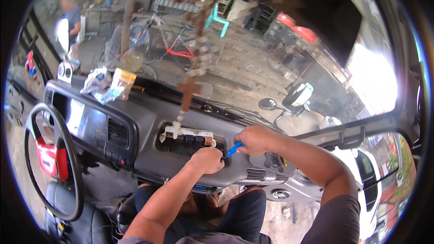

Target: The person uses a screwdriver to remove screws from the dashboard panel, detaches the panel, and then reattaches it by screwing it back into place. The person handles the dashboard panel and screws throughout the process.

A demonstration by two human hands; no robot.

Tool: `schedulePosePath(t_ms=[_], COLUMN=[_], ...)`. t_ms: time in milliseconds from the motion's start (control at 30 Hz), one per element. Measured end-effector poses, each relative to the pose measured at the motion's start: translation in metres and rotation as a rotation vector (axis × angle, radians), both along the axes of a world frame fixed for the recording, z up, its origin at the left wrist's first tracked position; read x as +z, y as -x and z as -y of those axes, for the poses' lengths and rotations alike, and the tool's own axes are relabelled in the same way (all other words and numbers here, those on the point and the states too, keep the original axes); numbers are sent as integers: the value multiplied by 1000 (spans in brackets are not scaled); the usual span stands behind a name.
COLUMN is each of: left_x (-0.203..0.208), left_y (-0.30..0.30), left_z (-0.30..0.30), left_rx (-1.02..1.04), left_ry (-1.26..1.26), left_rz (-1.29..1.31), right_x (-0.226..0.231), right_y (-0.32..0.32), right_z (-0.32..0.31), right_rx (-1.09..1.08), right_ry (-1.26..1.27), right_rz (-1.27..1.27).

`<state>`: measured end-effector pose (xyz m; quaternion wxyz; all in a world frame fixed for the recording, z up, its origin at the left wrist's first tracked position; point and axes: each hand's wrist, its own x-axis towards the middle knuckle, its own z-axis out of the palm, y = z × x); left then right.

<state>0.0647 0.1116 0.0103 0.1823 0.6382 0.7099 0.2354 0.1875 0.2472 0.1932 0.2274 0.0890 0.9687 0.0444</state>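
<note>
My right hand [253,140] grips a slim blue tapered tool [234,148], whose tip points down and left; its exact kind I cannot make out. Close to that tip, my left hand [207,160] is closed at the right end of an opening in the grey dashboard [156,162], its fingertips hidden and whatever they pinch too small to tell. Inside this recess sits a fuse and relay box [185,139] with several black blocks and one brown block [208,140]. My left hand covers part of its lower right edge.
A wooden cross [188,94] on beads hangs before the windshield, over the recess. At left stand the steering wheel [77,171] and a yellow-lidded jar [123,84] beside plastic bags [97,81]. Dark loose items [274,160] lie right of my hands. Outside, a person [72,22] stands far left.
</note>
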Motion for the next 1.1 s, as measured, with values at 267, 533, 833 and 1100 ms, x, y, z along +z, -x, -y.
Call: schedulePosePath(t_ms=[267,533,833,1100], left_x=[-11,16,34,42], left_y=[-9,48,125,133], left_z=[16,80,97,83], left_rx=[122,438,330,358], left_ry=[-418,-676,-71,15], left_rz=[2,-61,-332,-199], right_x=[-41,-138,-136,-173], right_y=[-159,-164,-71,21], right_z=[-83,-97,-49,-6], right_rx=[-448,-578,-276,-183], right_ry=[44,-166,116,454], right_rz=[-774,-946,-978,-752])
